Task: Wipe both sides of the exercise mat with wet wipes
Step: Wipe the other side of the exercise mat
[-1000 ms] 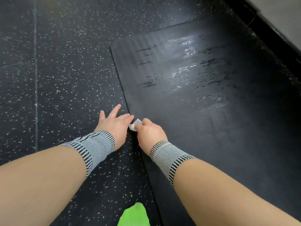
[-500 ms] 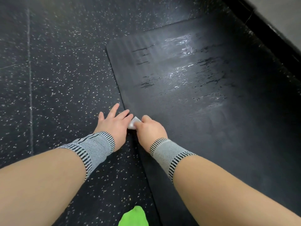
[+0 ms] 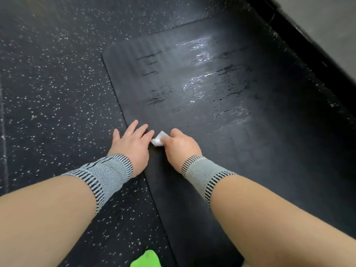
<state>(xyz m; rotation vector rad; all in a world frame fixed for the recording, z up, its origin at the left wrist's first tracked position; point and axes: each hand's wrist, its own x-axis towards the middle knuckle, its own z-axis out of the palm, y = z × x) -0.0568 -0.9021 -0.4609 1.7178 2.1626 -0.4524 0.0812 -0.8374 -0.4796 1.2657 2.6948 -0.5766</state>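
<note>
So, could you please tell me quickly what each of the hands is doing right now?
Left hand: open, fingers straight, resting flat at the mat's left edge.
Right hand: closed, holding a white wipe against the mat.

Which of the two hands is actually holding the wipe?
The right hand, curled round the white wet wipe on the exercise mat. The left hand lies flat, fingers straight, holding nothing.

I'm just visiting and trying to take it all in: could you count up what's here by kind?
Exercise mats: 1, the black mat on the speckled floor
White wet wipes: 1, the wipe held in the right hand
Hands: 2, with the left hand flat at the mat's edge
Striped wristbands: 2
Green objects: 1, at the bottom edge
Total: 7
</note>
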